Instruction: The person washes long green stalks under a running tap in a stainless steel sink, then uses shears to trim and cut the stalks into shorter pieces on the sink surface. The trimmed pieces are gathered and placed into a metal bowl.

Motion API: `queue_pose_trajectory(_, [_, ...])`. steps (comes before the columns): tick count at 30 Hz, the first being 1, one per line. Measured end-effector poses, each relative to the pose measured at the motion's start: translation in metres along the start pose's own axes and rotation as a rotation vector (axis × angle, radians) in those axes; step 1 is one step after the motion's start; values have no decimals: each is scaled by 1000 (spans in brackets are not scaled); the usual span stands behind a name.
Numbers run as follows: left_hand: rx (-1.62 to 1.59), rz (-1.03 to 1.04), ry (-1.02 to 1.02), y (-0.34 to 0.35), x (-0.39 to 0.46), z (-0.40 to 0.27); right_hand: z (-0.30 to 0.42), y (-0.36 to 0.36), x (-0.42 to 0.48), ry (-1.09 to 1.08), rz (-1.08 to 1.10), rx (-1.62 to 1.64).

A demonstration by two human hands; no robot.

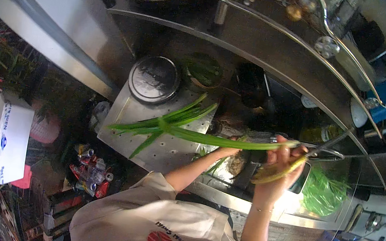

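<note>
My right hand (284,162) is raised over the sink area with its fingers bent around the pale end of a long green leafy stalk (209,138), which looks like a leek or large scallion. A yellowed leaf (276,173) lies across the same palm. The stalk stretches left, its leaves fanning over a perforated steel surface (173,151). My left hand (231,151) is low behind the stalk, beside a brownish root-like clump (236,164); its fingers are partly hidden, so its hold is unclear. A narrow grey strip (332,141) rises beside my right hand.
A round metal lid (154,79) sits on the steel surface's back corner. Green produce in a plastic bag (324,192) lies at the right. Overhead runs a steel shelf with a rail (300,54). Crushed cans (91,176) and a white box (7,137) are at the lower left.
</note>
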State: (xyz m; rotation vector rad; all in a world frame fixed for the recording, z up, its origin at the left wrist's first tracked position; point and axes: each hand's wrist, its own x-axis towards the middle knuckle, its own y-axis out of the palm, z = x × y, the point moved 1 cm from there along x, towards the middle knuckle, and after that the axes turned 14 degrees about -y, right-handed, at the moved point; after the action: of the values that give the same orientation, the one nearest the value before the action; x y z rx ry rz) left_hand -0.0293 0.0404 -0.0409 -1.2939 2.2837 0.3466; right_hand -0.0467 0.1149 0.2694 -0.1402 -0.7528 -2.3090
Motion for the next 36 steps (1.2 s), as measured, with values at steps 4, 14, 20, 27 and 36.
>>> queue_pose_trajectory(4, [-22, 62, 13, 5, 4, 9, -32, 58, -19, 196, 147, -9])
queue_pose_trajectory(14, [-35, 480, 47, -20, -24, -24, -133, 6, -45, -100, 630, -840])
queue_pose_trajectory(20, [-346, 733, 147, -40, -21, -20, -127, -92, -56, -204, 565, -910])
queue_pose_trajectory(27, [-443, 583, -191, -46, -36, -46, -156, -148, -57, 19, 240, -755])
queue_pose_trajectory(36, [-318, 435, -137, -36, -34, -43, -173, -135, -30, 120, 177, -621])
